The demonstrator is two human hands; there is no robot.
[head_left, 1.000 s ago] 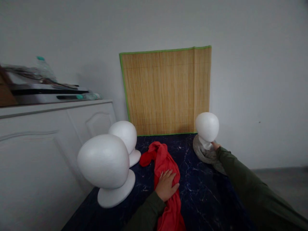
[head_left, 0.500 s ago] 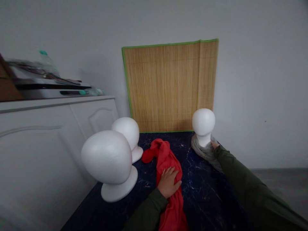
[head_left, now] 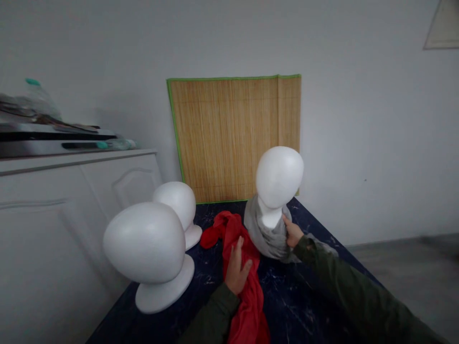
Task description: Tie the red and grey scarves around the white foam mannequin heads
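Worktop (head_left: 287, 301), head view: dark blue with pale marbling, its far edge by the bottom of a green-bordered slatted mat (head_left: 233, 138) that stands upright against the wall (head_left: 358, 119).
Left hand (head_left: 236, 270): released, fingers straight and thumb apart, the palm's edge at the red cloth (head_left: 251, 310); whether it presses down cannot be told.
Right hand (head_left: 293, 232): grasping at the neck of the tilted white head form (head_left: 279, 177), thumb against it; how the hidden fingers close cannot be told.
Tilted head form: toward the far right corner, leaning, its base hidden.
Grey scarf (head_left: 267, 241): bunched around that neck, beside the red cloth, a tail trailing past the right sleeve (head_left: 333, 267) toward the right edge.
Red cloth: stretched lengthwise through the middle toward the near edge, its far end folded over to the left.
Near head form (head_left: 147, 243): upright on its round base by the left edge.
Back head form (head_left: 177, 203): behind it, toward the far left corner, partly hidden.
Cabinet (head_left: 43, 229): white, left of the worktop, with a clear bottle (head_left: 120, 144) lying on top.
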